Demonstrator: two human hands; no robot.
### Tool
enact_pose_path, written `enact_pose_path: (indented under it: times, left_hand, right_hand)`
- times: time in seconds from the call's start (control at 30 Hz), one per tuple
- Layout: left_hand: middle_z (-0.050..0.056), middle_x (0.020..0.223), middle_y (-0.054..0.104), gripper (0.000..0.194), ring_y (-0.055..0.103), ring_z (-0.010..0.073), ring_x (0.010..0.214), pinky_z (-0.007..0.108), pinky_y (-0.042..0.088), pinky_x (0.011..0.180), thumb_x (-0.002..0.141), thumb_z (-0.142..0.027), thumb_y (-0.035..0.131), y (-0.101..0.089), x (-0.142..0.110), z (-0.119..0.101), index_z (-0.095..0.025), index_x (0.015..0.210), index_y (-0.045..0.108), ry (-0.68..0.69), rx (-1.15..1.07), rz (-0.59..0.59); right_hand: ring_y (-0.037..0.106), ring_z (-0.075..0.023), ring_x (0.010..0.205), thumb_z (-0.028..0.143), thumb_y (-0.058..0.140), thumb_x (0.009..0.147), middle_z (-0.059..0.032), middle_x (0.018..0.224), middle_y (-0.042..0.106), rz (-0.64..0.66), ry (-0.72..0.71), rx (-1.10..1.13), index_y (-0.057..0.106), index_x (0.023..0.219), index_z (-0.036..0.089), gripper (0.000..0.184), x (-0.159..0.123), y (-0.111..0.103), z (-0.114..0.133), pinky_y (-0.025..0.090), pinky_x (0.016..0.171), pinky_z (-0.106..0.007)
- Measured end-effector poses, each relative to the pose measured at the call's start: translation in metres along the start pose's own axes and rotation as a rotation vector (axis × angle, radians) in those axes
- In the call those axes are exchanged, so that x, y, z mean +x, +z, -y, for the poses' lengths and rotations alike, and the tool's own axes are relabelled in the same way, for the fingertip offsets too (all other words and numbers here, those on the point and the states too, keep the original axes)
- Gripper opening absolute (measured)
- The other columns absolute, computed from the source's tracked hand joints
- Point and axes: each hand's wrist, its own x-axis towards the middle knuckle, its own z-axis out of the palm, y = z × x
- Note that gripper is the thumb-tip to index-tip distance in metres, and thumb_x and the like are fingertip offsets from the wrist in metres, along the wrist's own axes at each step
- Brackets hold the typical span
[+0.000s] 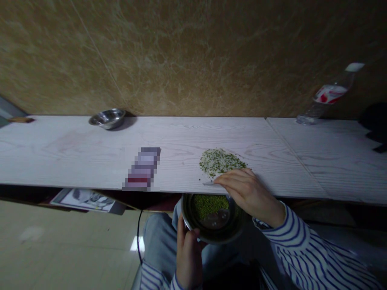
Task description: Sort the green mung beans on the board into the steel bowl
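Note:
My left hand (189, 251) grips the near left rim of a metal bowl (186, 215), thumb over the edge. Small green beans (210, 204) cover part of the bowl's bottom. The bowl is tilted just below the table's front edge, over my lap. Above its right side, my right hand (246, 189) rests low at the table edge with fingers pressed together. A thin, pale grey piece (208, 183) sticks out from its fingertips; its kind is unclear. Just beyond the fingers, a mixed pile of white grains and green beans (219, 161) lies spread on the table.
On the white wood-grain table (178, 141) stand a second metal bowl (108, 119) at the back left and a clear plastic bottle (329, 94) at the back right. A blurred-out phone-shaped object (143, 167) lies near the front edge. A black cable (138, 237) hangs below.

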Motion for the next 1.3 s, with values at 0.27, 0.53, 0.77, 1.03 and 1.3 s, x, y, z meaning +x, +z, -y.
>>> enact_pose_path:
  times: [0.27, 0.53, 0.77, 1.03, 1.3]
  left_hand:
    - [0.010, 0.132, 0.054, 0.071, 0.055, 0.0284, 0.108, 0.034, 0.053, 0.073, 0.075, -0.024, 0.056, 0.001, -0.001, 0.001, -0.030, 0.143, 0.036, 0.008, -0.005, 0.002]
    - [0.011, 0.131, 0.054, 0.072, 0.053, 0.0295, 0.111, 0.037, 0.053, 0.076, 0.075, -0.024, 0.057, 0.000, 0.000, 0.000, -0.029, 0.144, 0.035, 0.021, -0.021, 0.009]
    - [0.010, 0.136, 0.050, 0.071, 0.054, 0.0269, 0.105, 0.030, 0.052, 0.069, 0.074, -0.025, 0.056, 0.006, 0.000, -0.002, -0.028, 0.142, 0.038, 0.056, 0.000, -0.010]
    - [0.009, 0.130, 0.055, 0.070, 0.056, 0.0249, 0.101, 0.029, 0.051, 0.070, 0.073, -0.027, 0.056, 0.006, -0.002, 0.000, -0.029, 0.141, 0.039, 0.055, 0.026, 0.006]
    - [0.010, 0.130, 0.055, 0.070, 0.055, 0.0260, 0.103, 0.031, 0.053, 0.071, 0.073, -0.026, 0.057, 0.006, -0.003, 0.004, -0.027, 0.141, 0.040, 0.060, 0.014, -0.003]
  right_hand:
    - [0.063, -0.0178, 0.098, 0.018, 0.046, 0.095, -0.0043, 0.103, 0.073, -0.044, 0.036, -0.019, 0.067, 0.109, 0.023, 0.026, 0.008, 0.004, 0.001, 0.041, 0.083, -0.037]
    - [0.061, -0.0177, 0.100, 0.012, 0.048, 0.092, -0.0022, 0.106, 0.072, 0.022, -0.002, -0.024, 0.066, 0.110, 0.024, 0.027, 0.010, 0.007, 0.007, 0.039, 0.085, -0.037]
    - [0.062, -0.0170, 0.100, 0.016, 0.048, 0.094, -0.0022, 0.104, 0.073, -0.029, 0.012, -0.041, 0.066, 0.109, 0.024, 0.025, -0.014, -0.007, -0.008, 0.042, 0.083, -0.035]
    - [0.062, -0.0188, 0.099, 0.016, 0.047, 0.094, -0.0033, 0.107, 0.072, -0.140, 0.083, -0.100, 0.064, 0.114, 0.025, 0.027, -0.019, 0.002, -0.016, 0.042, 0.082, -0.037]
    - [0.062, -0.0185, 0.097, 0.013, 0.048, 0.093, -0.0031, 0.104, 0.073, -0.127, 0.070, -0.071, 0.065, 0.110, 0.023, 0.026, -0.024, 0.001, -0.011, 0.041, 0.082, -0.037]
